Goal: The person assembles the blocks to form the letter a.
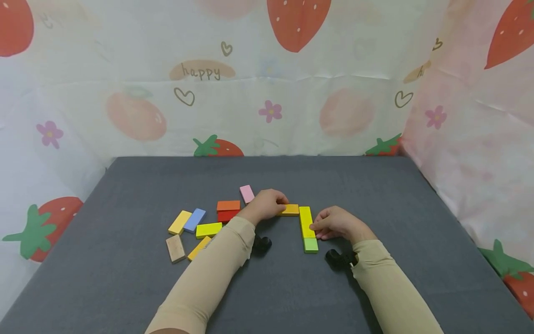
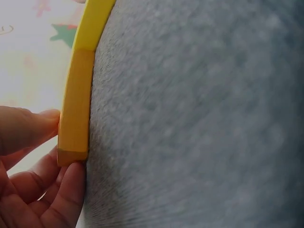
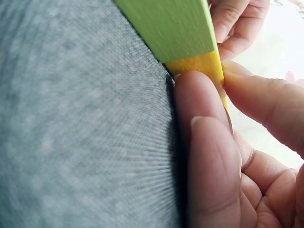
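Note:
A yellow block (image 1: pixel 306 218) and a green block (image 1: pixel 310 245) lie end to end in a line. An orange-yellow block (image 1: pixel 291 210) meets the far end of that line at a corner. My left hand (image 1: pixel 267 202) holds this orange-yellow block by its left end. In the left wrist view, the thumb is at its upper edge and curled fingertips touch its end face. My right hand (image 1: pixel 338 223) pinches the yellow block near the green one, thumb at the top edge and fingers along the right side (image 3: pixel 202 97).
Left of the hands lie a pink block (image 1: pixel 246 194), an orange block (image 1: pixel 228 205), a red block (image 1: pixel 227 216), a blue block (image 1: pixel 194 220), several yellow ones and a plain wooden block (image 1: pixel 175 249). My left forearm partly covers some. Dark cloth (image 1: pixel 283 292) covers the table.

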The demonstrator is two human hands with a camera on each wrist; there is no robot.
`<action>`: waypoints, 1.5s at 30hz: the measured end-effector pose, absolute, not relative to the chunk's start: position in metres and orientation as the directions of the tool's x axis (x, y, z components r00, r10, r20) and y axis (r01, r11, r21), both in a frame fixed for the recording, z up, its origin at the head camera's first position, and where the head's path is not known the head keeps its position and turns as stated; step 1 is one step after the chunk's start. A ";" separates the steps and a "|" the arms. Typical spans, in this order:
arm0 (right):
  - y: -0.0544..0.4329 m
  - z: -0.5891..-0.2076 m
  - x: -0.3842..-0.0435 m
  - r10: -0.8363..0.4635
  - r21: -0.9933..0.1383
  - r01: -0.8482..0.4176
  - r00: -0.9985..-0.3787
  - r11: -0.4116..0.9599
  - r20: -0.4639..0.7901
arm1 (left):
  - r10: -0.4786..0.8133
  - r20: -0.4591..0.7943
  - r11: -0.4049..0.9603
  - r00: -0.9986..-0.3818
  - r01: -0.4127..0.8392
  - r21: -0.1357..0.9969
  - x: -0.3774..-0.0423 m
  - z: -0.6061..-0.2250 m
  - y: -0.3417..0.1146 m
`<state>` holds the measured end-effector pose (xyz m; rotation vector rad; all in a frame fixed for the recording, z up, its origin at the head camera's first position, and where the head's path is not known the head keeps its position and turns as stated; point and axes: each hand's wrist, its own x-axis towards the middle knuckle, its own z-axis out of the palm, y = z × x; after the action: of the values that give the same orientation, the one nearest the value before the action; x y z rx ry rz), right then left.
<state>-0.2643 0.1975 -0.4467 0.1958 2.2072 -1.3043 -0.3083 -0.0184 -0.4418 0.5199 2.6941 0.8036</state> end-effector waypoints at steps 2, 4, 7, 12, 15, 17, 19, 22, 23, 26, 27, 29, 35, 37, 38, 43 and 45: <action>0.198 -0.446 -0.264 -0.156 -0.762 0.393 -0.831 0.515 -0.533 | 0.418 -0.160 0.782 -0.895 0.264 0.565 -0.308 -0.443 -0.018; 0.198 -0.445 -0.263 -0.158 -0.763 0.391 -0.831 0.515 -0.533 | 0.417 -0.157 0.783 -0.895 0.266 0.563 -0.308 -0.444 -0.017; 0.198 -0.445 -0.263 -0.162 -0.767 0.387 -0.833 0.512 -0.529 | 0.415 -0.160 0.778 -0.896 0.258 0.573 -0.307 -0.444 -0.017; 0.198 -0.446 -0.262 -0.166 -0.772 0.381 -0.836 0.509 -0.523 | 0.417 -0.157 0.779 -0.895 0.262 0.569 -0.307 -0.443 -0.017; 0.198 -0.447 -0.263 -0.163 -0.771 0.382 -0.837 0.510 -0.523 | 0.423 -0.139 0.787 -0.896 0.287 0.546 -0.306 -0.442 -0.015; 0.199 -0.447 -0.264 -0.157 -0.770 0.387 -0.837 0.507 -0.524 | 0.427 -0.127 0.794 -0.895 0.305 0.526 -0.306 -0.441 -0.014; 0.199 -0.448 -0.264 -0.152 -0.769 0.388 -0.839 0.507 -0.523 | 0.429 -0.124 0.800 -0.895 0.313 0.512 -0.305 -0.440 -0.013; 0.198 -0.448 -0.265 -0.153 -0.772 0.384 -0.841 0.507 -0.519 | 0.425 -0.128 0.808 -0.896 0.312 0.499 -0.305 -0.440 -0.012; 0.198 -0.449 -0.264 -0.156 -0.773 0.380 -0.842 0.508 -0.516 | 0.423 -0.131 0.809 -0.896 0.309 0.500 -0.305 -0.440 -0.013; 0.198 -0.449 -0.263 -0.164 -0.777 0.373 -0.843 0.507 -0.512 | 0.421 -0.134 0.810 -0.897 0.305 0.501 -0.305 -0.441 -0.015; 0.198 -0.449 -0.263 -0.165 -0.778 0.374 -0.843 0.505 -0.512 | 0.421 -0.133 0.808 -0.897 0.304 0.505 -0.305 -0.441 -0.017; 0.197 -0.449 -0.263 -0.166 -0.778 0.376 -0.842 0.503 -0.514 | 0.422 -0.129 0.802 -0.898 0.303 0.515 -0.305 -0.440 -0.020; 0.198 -0.449 -0.263 -0.177 -0.783 0.377 -0.838 0.495 -0.516 | 0.427 -0.105 0.769 -0.898 0.299 0.565 -0.303 -0.428 -0.040; 0.198 -0.449 -0.263 -0.180 -0.783 0.376 -0.838 0.495 -0.516 | 0.420 -0.105 0.758 -0.901 0.285 0.587 -0.302 -0.425 -0.048; 0.198 -0.449 -0.264 -0.178 -0.783 0.376 -0.838 0.496 -0.515 | 0.414 -0.107 0.754 -0.904 0.274 0.597 -0.301 -0.423 -0.052; 0.199 -0.448 -0.264 -0.168 -0.777 0.375 -0.841 0.505 -0.515 | 0.371 -0.119 0.746 -0.921 0.219 0.629 -0.301 -0.418 -0.074; 0.199 -0.448 -0.264 -0.170 -0.778 0.375 -0.840 0.505 -0.515 | 0.355 -0.123 0.739 -0.927 0.197 0.644 -0.301 -0.417 -0.082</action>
<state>-0.2639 0.1987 -0.4479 0.1676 2.2100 -1.3267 -0.3007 -0.0818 -0.4166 0.4366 2.7022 0.9617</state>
